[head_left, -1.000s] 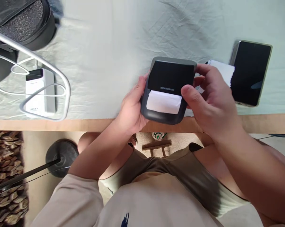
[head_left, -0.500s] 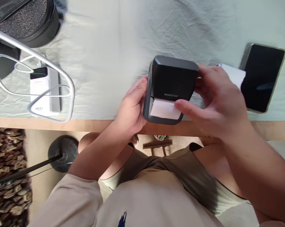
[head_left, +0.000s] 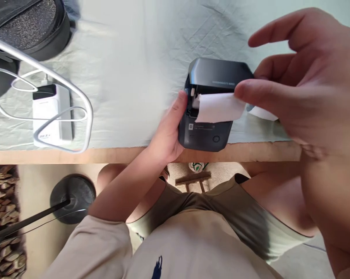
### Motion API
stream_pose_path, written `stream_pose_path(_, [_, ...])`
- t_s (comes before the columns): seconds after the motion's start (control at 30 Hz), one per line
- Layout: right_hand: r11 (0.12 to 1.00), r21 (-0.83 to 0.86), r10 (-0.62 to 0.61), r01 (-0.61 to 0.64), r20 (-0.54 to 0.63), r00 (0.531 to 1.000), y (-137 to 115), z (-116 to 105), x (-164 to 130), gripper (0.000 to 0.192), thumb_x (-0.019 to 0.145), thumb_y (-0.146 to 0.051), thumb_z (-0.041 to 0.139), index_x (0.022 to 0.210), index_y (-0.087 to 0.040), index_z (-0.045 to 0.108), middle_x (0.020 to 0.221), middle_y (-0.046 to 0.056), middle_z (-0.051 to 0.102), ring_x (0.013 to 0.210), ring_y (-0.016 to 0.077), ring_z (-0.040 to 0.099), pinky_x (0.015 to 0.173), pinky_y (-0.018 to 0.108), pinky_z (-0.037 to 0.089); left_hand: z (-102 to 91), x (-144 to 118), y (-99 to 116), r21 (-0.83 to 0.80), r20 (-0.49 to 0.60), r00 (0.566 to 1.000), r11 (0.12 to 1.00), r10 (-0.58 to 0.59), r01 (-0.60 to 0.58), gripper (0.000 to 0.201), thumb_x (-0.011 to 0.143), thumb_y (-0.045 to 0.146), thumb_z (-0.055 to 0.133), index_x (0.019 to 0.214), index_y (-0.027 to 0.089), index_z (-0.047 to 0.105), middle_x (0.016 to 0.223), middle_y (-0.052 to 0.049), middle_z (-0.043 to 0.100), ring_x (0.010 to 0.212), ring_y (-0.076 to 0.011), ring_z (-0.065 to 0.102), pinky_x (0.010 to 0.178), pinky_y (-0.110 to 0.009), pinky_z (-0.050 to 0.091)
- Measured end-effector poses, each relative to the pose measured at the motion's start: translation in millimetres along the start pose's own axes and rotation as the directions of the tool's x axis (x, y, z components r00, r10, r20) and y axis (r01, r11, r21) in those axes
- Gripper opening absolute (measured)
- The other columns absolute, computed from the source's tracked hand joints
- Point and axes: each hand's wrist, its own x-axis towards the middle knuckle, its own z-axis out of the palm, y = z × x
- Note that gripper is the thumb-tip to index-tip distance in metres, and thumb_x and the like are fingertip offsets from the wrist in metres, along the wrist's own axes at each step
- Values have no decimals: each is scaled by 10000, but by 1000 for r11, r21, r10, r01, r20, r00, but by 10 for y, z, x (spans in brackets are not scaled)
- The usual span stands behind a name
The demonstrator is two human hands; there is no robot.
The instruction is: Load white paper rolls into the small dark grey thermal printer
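My left hand (head_left: pixel 170 130) is wrapped round the left side of a dark grey label printer (head_left: pixel 204 139), its thumb along the edge. The printer's lid (head_left: pixel 221 71) is raised, and a white paper strip (head_left: pixel 220 107) sticks out of the gap beneath it. At the lid's right corner is my right hand (head_left: pixel 297 77), with the thumb at the lid edge and over the end of the strip, one finger behind the corner and the forefinger stretched free. Another piece of white paper (head_left: pixel 263 113) lies on the cloth, partly hidden by my right hand.
On the left stands a white power bank (head_left: pixel 45 116) with a looped white cable (head_left: pixel 89 112). A black case (head_left: pixel 32 31) is at the upper left. The table's wooden front edge (head_left: pixel 128 155) runs below the printer. A round black base (head_left: pixel 73 197) stands on the floor.
The printer's lid has swung up, showing the inside and the front panel with its button. My right hand has risen and now hides the phone. My left hand still holds the printer.
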Motion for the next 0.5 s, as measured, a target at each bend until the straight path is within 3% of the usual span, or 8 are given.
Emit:
stream_pose_path(0.07, [995,-43,89,-88,32,995,-123,-31,57,540,758,-333,996,1241,-404,766,723,-3,647,481,92,441,378,285,196,-27,9,-45,30,-13,999,999,30,-30,336,1194,477,635,1131,204,820,1198,-113,889,1583,-386,694,1274,-428,643])
stream_pose_path(0.13, [992,-72,102,-104,-21,995,-152,-23,113,464,803,-321,960,1228,-394,788,695,-12,653,445,90,414,360,283,170,-49,21,-68,41,-43,999,999,10,-8,344,1172,521,675,1137,213,823,1198,-105,882,1550,-395,717,1242,-433,664])
stream_pose_path(0.2, [1000,-24,-7,3,-189,982,-106,21,163,332,918,-352,864,1233,-312,769,701,-22,626,473,86,482,365,268,230,-63,29,-65,46,-81,996,998,-31,35,341,1156,542,710,1142,218,816,1174,-91,874,1538,-387,729,1240,-443,672])
stream_pose_path(0.27, [988,50,-119,147,-359,925,-31,75,199,196,998,-307,745,1175,-237,697,740,-24,587,575,100,638,389,261,334,-72,29,-47,60,-118,990,995,-72,80,295,1149,507,741,1125,220,806,1135,-76,869,1530,-370,740,1250,-442,668])
stream_pose_path(0.33, [971,96,-160,219,-419,894,31,110,205,150,1008,-257,720,1091,-231,597,848,-5,613,792,140,798,450,261,441,-76,25,-26,66,-139,988,994,-73,83,289,1160,489,723,1127,216,809,1127,-72,870,1529,-359,745,1254,-430,664])
stream_pose_path(0.4, [962,32,-242,271,-364,899,63,107,170,167,1020,-250,718,1035,-234,552,957,20,643,951,146,825,557,265,501,-76,19,-10,61,-133,989,996,-60,68,319,1182,494,665,1164,215,818,1162,-73,876,1543,-342,738,1257,-413,660])
stream_pose_path(0.5, [897,-223,-421,383,-162,892,89,59,70,127,1033,-271,713,958,-220,624,946,22,677,847,85,699,706,277,552,-66,12,-6,81,-113,993,995,-45,54,322,1200,471,614,1186,222,818,1154,-61,879,1535,-312,743,1247,-384,661])
